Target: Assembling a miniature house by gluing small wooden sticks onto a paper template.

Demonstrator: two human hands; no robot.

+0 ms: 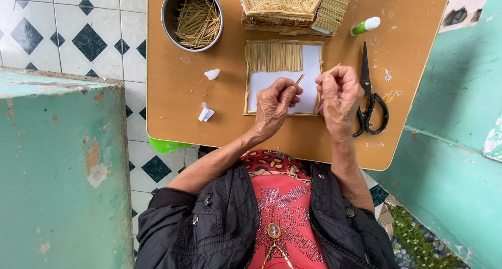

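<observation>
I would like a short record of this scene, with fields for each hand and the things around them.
left hand: pinches a thin stick
right hand: holds another thin stick
under hands: white card, partly covered by a row of sticks
right of hands: black scissors, glue bottle
far left: metal bowl of sticks
surface: wooden table

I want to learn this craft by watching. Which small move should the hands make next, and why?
Probably lower the thin stick pinched in the left hand onto the bare white panel, beside the row of sticks already covering its top. The right hand also holds a stick.
</observation>
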